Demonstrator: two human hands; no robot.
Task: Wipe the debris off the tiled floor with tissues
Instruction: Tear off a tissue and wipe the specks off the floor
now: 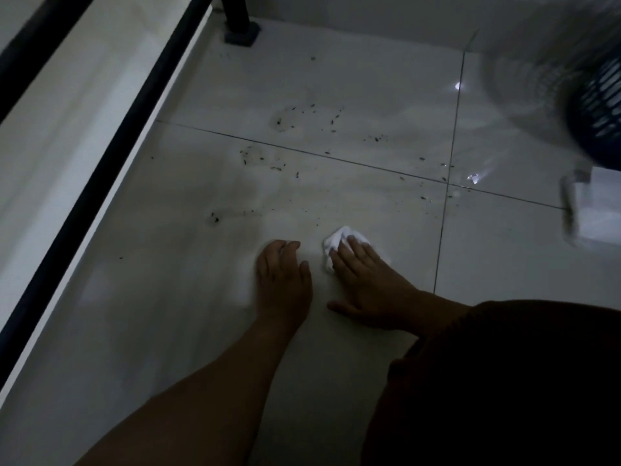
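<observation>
Small dark debris specks point(281, 122) lie scattered over the glossy white tiled floor point(188, 297), mostly ahead of both hands and across the grout cross. My right hand point(368, 284) lies flat, its fingers pressing down on a crumpled white tissue point(336, 241) that sticks out past the fingertips. Just left of it, my left hand point(283, 280) rests palm-down on the tile, fingers slightly curled and holding nothing. A darker smudge of debris point(214, 219) sits ahead and left of my left hand.
A black bar point(100, 169) with a white strip runs diagonally along the left, ending at a black post foot point(241, 30) at the back. A fan with a dark blue grille point(598, 109) and white base point(594, 213) stands right. My dark clothing point(504, 381) fills the lower right.
</observation>
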